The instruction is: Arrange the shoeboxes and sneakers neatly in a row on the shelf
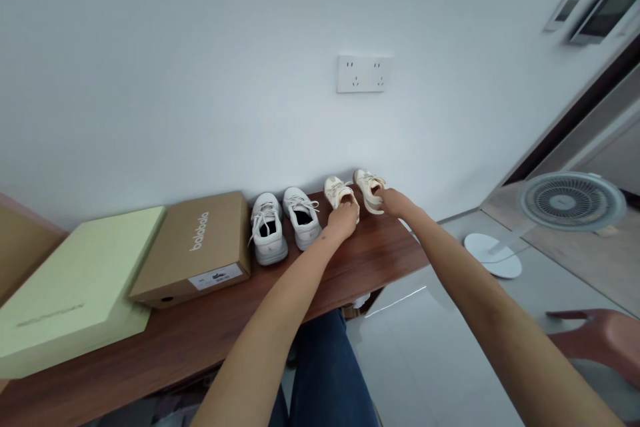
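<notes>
Two small cream shoes stand side by side at the right end of a dark wooden bench [360, 260], toes toward the wall. My left hand [343, 216] is closed over the heel of the left cream shoe [336, 189]. My right hand [393, 200] grips the heel of the right cream shoe [368, 184]. Just to their left sits a pair of white laced sneakers [284, 220], untouched.
A brown "balabala" shoebox [200, 243] and a pale green box [75, 287] lie further left on the bench. A white double wall socket [364, 73] is above the shoes. A white floor fan [570, 203] stands on the tiled floor at right, with a reddish-brown stool [607, 340] nearer.
</notes>
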`<state>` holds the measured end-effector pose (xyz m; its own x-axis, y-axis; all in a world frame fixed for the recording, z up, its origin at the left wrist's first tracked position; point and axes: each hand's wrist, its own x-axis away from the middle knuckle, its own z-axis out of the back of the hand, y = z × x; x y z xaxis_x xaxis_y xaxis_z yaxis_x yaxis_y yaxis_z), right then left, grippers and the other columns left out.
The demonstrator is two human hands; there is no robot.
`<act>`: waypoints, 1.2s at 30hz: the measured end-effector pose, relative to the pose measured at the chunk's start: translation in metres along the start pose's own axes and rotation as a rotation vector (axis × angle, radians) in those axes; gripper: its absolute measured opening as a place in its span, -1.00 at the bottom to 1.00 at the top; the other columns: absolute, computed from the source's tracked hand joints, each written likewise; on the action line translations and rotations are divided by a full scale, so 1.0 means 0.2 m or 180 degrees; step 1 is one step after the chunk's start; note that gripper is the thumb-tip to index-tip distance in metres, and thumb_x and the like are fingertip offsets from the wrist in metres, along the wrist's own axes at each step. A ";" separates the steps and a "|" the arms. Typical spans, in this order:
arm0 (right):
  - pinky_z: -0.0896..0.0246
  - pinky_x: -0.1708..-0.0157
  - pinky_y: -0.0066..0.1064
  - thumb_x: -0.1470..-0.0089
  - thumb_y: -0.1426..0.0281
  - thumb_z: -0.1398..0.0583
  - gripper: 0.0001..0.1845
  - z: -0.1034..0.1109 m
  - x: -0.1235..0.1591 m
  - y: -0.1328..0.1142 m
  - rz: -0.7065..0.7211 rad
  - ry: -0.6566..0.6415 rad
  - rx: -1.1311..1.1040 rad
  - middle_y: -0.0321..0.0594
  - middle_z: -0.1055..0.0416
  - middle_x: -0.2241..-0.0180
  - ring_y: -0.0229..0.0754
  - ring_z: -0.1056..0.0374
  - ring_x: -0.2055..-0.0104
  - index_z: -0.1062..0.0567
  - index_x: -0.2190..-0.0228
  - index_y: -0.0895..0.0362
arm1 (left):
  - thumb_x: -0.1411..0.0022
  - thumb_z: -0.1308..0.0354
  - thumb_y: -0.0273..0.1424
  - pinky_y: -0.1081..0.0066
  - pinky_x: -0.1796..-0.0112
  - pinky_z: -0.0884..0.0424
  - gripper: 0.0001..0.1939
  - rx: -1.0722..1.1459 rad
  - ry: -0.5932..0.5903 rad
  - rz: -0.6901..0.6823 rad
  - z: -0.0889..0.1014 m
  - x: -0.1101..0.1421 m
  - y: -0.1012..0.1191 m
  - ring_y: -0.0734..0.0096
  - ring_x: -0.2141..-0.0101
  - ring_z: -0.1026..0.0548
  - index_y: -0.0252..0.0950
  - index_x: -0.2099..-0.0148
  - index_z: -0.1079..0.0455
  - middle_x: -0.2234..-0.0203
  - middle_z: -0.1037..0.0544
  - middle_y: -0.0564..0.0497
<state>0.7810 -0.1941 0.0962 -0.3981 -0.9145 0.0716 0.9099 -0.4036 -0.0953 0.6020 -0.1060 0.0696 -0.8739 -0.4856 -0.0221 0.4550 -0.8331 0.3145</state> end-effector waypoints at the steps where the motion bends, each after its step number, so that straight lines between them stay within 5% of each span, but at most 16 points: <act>1: -0.20 0.09 -0.36 -0.05 0.47 -0.26 -0.56 -0.01 -0.01 -0.02 0.0003 -0.0017 0.0055 0.07 -0.47 0.02 0.02 -0.39 -0.02 -0.41 -0.01 0.16 | -0.36 0.04 -0.41 0.22 -0.01 -0.32 -0.69 -0.0040 -0.0021 -0.0029 0.00 0.00 0.01 0.12 -0.08 -0.38 -0.33 -0.11 -0.27 0.02 -0.43 -0.28; 26: -0.23 0.08 -0.32 -0.11 0.49 -0.19 -0.59 -0.14 -0.05 -0.03 -0.0006 -0.0011 0.0298 0.08 -0.47 0.02 0.02 -0.42 0.01 -0.41 -0.02 0.16 | -0.37 0.04 -0.37 0.21 0.02 -0.36 -0.69 -0.0202 -0.0126 -0.0014 -0.08 -0.10 0.01 0.11 -0.07 -0.40 -0.37 -0.10 -0.29 -0.02 -0.42 -0.31; 36: -0.17 0.00 -0.32 -0.14 0.38 -0.20 -0.60 0.02 -0.03 -0.09 0.0316 0.0450 0.0136 -0.01 -0.42 -0.01 -0.04 -0.32 -0.05 -0.42 -0.02 0.15 | -0.38 0.06 -0.36 0.18 -0.01 -0.35 -0.64 -0.0368 0.0399 -0.0101 0.07 -0.04 0.04 0.08 -0.11 -0.34 -0.35 -0.16 -0.22 -0.11 -0.37 -0.26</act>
<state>0.7671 -0.1816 0.1024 -0.3158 -0.9457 -0.0766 0.9485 -0.3125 -0.0525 0.6104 -0.1055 0.0855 -0.8633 -0.4817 -0.1508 0.4504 -0.8700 0.2008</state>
